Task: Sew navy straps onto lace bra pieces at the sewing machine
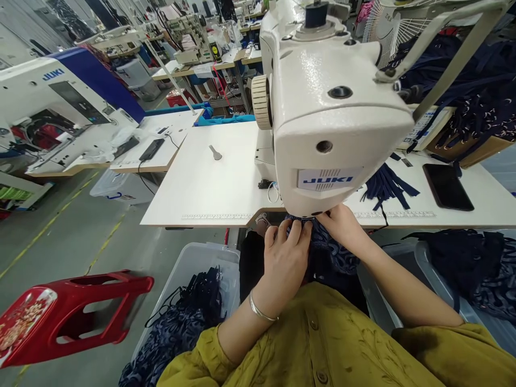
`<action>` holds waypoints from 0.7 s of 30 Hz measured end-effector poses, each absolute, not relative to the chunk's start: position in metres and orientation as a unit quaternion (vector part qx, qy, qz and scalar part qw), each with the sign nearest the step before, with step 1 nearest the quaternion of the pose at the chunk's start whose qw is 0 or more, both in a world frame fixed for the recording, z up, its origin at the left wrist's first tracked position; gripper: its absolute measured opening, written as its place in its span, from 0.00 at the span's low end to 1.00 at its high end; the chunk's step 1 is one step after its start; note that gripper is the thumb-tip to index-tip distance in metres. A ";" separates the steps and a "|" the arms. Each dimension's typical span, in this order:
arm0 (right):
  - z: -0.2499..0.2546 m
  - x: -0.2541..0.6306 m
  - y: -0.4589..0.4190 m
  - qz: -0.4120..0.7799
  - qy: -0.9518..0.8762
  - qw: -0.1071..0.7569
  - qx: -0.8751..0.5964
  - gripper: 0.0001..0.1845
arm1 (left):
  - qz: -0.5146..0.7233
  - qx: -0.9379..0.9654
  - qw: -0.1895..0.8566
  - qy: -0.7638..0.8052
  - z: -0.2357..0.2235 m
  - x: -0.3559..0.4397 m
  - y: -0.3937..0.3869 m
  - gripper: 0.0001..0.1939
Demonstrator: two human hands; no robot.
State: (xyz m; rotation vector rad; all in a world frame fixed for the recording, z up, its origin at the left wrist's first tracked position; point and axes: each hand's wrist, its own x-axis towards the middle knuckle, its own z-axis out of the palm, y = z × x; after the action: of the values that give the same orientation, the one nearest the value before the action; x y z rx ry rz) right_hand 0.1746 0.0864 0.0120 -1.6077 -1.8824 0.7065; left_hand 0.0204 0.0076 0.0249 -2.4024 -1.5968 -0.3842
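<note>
Two bare hands are held at the near edge of the table [221, 183], low under the sewing machine head [342, 134]. The patterned navy cloth [332, 247] is gathered there, hanging over the lap. By the left hand [285, 258], with a bangle [258, 309] worn at its wrist, the cloth is covered with bent, slightly spread fingers; whether it is pinched cannot be told. The right hand [342, 228] is brought in from the other side, its fingertips partly hidden by the machine head; its grasp cannot be told either. The needle area is blocked from sight by the same head.

On either side of the lap, dark cloth pieces are held in a left bin [229, 269] and a right bin [425, 260]. Well to the left, a red stool [100, 293] is seen on the floor, its top printed with a picture.

"JUKI" is printed in blue on the machine's front label [328, 180]. Along the table edge a ruler strip [217, 217] is stuck, its figures too small to be read. To the right, navy strips [389, 185] and a black phone [448, 186] are laid.

Farther off, "JUKI" is repeated on a white and blue machine [68, 80]. A fan [393, 32] is partly hidden behind the near machine.
</note>
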 end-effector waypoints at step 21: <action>0.010 0.174 0.086 0.256 -0.718 0.251 -0.597 0.12 | -0.105 -0.814 0.140 -0.554 0.022 0.024 0.007 0.19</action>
State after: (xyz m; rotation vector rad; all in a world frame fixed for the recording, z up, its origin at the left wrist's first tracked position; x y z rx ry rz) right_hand 0.1743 0.0862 0.0099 -1.6253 -1.9528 0.6976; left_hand 0.0236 0.0074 0.0215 -2.3519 -1.6004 -0.3039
